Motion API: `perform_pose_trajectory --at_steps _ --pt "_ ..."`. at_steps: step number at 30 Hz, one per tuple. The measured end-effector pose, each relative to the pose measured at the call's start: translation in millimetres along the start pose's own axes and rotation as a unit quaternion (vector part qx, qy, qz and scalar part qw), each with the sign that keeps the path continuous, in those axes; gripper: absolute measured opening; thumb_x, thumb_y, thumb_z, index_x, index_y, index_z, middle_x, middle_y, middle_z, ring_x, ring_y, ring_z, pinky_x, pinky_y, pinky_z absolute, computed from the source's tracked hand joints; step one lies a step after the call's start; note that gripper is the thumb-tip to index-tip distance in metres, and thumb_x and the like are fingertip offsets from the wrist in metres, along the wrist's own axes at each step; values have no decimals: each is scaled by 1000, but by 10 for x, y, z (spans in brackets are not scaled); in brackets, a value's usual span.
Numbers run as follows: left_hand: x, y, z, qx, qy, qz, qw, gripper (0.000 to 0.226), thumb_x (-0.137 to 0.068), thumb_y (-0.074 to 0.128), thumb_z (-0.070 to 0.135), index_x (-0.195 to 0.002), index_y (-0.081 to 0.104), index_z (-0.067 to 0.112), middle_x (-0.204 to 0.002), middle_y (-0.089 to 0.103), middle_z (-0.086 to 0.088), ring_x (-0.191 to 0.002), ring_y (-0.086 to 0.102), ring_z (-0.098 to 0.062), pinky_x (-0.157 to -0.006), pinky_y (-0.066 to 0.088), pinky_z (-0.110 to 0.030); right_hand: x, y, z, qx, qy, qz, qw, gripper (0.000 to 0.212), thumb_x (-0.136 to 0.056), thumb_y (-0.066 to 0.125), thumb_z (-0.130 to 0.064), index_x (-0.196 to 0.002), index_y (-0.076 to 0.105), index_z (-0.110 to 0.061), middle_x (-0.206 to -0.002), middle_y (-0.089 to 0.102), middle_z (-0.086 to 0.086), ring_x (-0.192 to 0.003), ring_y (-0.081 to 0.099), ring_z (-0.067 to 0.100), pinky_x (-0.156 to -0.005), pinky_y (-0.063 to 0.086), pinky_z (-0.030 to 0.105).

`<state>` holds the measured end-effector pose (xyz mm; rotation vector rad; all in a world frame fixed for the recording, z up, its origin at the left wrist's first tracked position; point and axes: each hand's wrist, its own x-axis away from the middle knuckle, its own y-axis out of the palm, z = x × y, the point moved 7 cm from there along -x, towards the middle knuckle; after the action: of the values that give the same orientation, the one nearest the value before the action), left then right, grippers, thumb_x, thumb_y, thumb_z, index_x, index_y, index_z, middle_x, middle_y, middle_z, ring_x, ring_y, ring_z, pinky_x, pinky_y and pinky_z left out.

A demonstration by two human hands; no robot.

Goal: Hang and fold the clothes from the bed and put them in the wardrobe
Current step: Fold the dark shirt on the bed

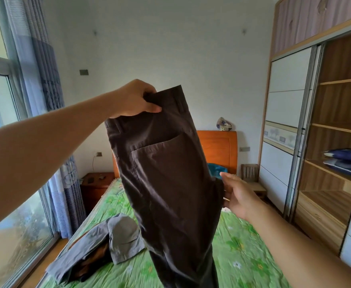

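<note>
A pair of dark brown trousers [166,173] hangs in the air over the bed [243,246], back pocket facing me. My left hand [135,99] grips the waistband at its top left corner and holds it high. My right hand [240,194] is lower, at the trousers' right edge, its fingers touching or pinching the cloth there; the fold hides the fingertips. On the green flowered sheet lies a heap of grey clothes [100,244] with something brown under it. The wardrobe [336,142] stands open at the right, with wooden shelves.
A blue item [217,169] lies by the orange headboard [218,148]. Folded dark blue bedding [347,161] lies on a wardrobe shelf. A small wooden chair [251,177] stands between bed and wardrobe. A nightstand [96,188], curtains and a large window are at the left.
</note>
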<state>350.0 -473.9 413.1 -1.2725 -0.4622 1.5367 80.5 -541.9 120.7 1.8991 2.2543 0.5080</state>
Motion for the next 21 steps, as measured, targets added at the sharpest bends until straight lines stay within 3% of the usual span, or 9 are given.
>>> perform_pose_trajectory --at_steps 1,4,7,9,11,16,19,21 --pt "19 -27 -38 1 -5 1 1000 9 -86 78 24 -90 69 22 -89 71 -4 -83 68 -24 -78 57 -39 -3 35 -2 -18 -10 5 1000 7 -99 60 -21 -101 65 -19 -85 68 6 -79 61 23 -73 46 38" --pt "63 -164 -187 -6 -26 16 1000 9 -85 78 23 -89 70 21 -89 71 -5 -85 68 -26 -80 57 -41 -28 10 30 -112 -12 34 993 19 -100 53 -6 -103 70 -14 -96 71 9 -89 63 24 -81 47 42" --pt "96 -257 -260 -11 -38 25 999 11 -85 78 23 -93 71 19 -90 71 -6 -85 68 -26 -81 58 -41 3 95 -35 -114 -35 -3 993 22 -100 51 -7 -106 71 -14 -98 73 11 -91 64 24 -82 48 42" --pt "95 -294 -251 -7 -39 30 999 12 -86 77 24 -95 71 19 -91 71 -6 -84 68 -25 -79 58 -39 43 239 -123 -22 -58 -60 996 17 -94 65 -23 -106 76 -18 -104 75 9 -95 65 24 -83 47 42" --pt "100 -319 -214 -5 -35 26 999 11 -87 77 24 -95 71 20 -90 72 -4 -83 69 -23 -76 57 -37 55 329 -157 109 -77 -89 987 26 -86 75 -29 -107 77 -15 -112 75 9 -103 67 25 -88 48 42" --pt "113 -348 -151 -19 -31 11 999 10 -87 76 24 -95 71 20 -89 73 -4 -81 70 -22 -76 58 -36 -93 194 -181 325 -120 -23 938 19 -87 77 -17 -95 67 -3 -97 73 16 -90 67 34 -83 52 49" --pt "115 -379 -89 -28 -22 14 999 7 -87 77 24 -90 71 22 -87 72 -2 -79 70 -20 -75 59 -36 -71 258 -252 431 -98 -63 895 28 -83 81 -21 -101 62 -12 -109 67 1 -105 62 23 -91 45 42" --pt "106 -359 6 -31 -10 7 999 8 -87 77 24 -92 71 22 -86 73 -1 -79 70 -19 -74 59 -35 105 583 -500 418 -124 -124 891 45 -80 85 -32 -116 59 -27 -122 59 -12 -119 53 11 -101 38 37"
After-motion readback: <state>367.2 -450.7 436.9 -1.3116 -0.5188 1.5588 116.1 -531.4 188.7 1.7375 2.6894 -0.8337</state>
